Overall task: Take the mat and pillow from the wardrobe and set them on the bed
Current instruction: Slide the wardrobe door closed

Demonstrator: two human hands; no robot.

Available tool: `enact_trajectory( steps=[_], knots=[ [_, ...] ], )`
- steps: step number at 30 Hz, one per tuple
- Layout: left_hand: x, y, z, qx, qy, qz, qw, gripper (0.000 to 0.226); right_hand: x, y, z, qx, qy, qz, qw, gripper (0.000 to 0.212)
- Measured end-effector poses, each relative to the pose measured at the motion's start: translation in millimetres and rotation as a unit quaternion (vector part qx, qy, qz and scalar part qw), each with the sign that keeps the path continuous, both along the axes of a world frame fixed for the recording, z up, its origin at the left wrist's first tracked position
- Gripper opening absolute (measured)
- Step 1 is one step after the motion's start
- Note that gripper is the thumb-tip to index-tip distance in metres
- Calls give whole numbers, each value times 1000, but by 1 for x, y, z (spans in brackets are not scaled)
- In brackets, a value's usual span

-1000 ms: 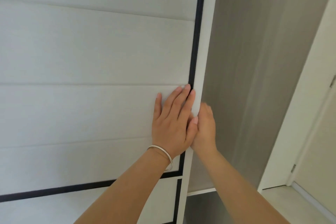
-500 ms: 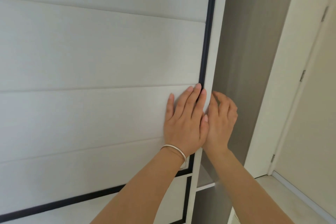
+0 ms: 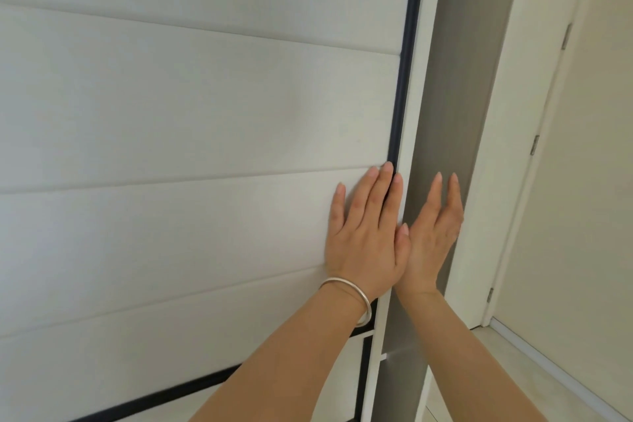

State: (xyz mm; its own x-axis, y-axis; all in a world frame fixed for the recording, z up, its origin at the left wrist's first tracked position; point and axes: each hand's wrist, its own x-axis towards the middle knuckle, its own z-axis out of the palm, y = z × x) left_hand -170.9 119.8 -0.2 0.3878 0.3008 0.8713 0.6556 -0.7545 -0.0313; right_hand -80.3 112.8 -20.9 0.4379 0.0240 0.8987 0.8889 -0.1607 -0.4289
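Observation:
A white sliding wardrobe door (image 3: pixel 191 120) with horizontal panels and a dark frame strip fills the left of the view. My left hand (image 3: pixel 364 233), with a silver bangle on the wrist, lies flat against the door at its right edge, fingers spread. My right hand (image 3: pixel 433 233) is held up flat and open just right of the door's edge, in front of the grey inner side wall (image 3: pixel 455 96) of the wardrobe. Neither hand holds anything. No mat, pillow or bed is in view.
A narrow gap shows the wardrobe's grey interior with a shelf edge (image 3: pixel 400 351) low down. To the right stands a white room door (image 3: pixel 524 147) with hinges, beside a cream wall (image 3: pixel 596 181). Pale floor (image 3: pixel 507 370) shows at the bottom right.
The wardrobe door's edge has shifted right and the gap has narrowed. My right hand has let go of the door's edge and opened flat beside it. My left hand stays pressed on the panel.

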Motion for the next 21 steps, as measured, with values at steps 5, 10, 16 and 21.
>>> enact_trajectory(
  steps=[5,10,16,21],
  knots=[
    [17,-2,1,4,15,-2,1000,65,20,-1,-3,-14,13,-27,999,62],
    [36,-4,0,6,27,-14,1000,64,37,-3,-3,-9,12,-66,998,67],
    [60,-7,0,9,33,-31,999,63,55,-10,-1,-18,77,-30,996,66],
    [77,-8,-2,21,37,-51,998,62,64,-19,1,-45,107,39,993,65]
  ],
)
